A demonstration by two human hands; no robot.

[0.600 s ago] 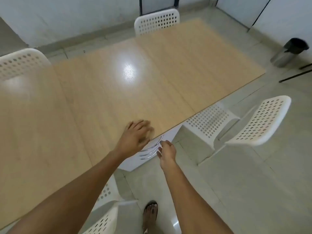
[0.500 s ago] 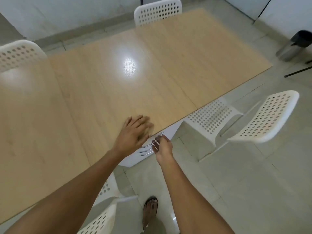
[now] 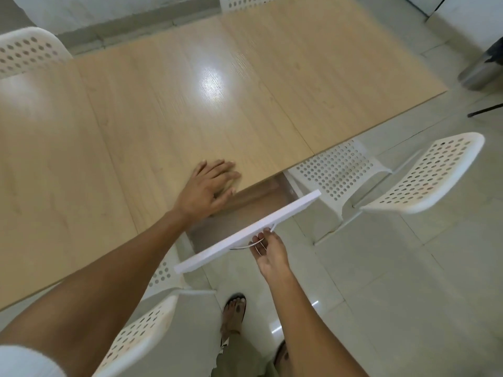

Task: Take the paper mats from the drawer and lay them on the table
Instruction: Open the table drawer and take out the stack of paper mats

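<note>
The drawer [image 3: 246, 229] stands pulled out from under the near edge of the surface [image 3: 163, 110], its white front panel running slantwise from lower left to upper right. The right hand [image 3: 268, 253] is under that panel, fingers [image 3: 260, 238] curled around the thin metal handle [image 3: 245, 245], so it is clenched on the handle. The left hand [image 3: 208, 187] lies flat and released on the surface just beside the drawer opening, fingers spread, fingertips at the edge.

Inside the drawer, a brownish, blurred interior shows; whether that is the mats or the drawer bottom cannot be told. No mat lies on the surface.

A white perforated chair [image 3: 408, 180] stands right of the drawer, its seat partly under the surface. Another chair [image 3: 136, 333] is near the person's left side, and one chair back [image 3: 27, 53] shows at the far left. A foot in a sandal [image 3: 235, 311] rests on the tiled floor [image 3: 394, 295] below the drawer.
</note>
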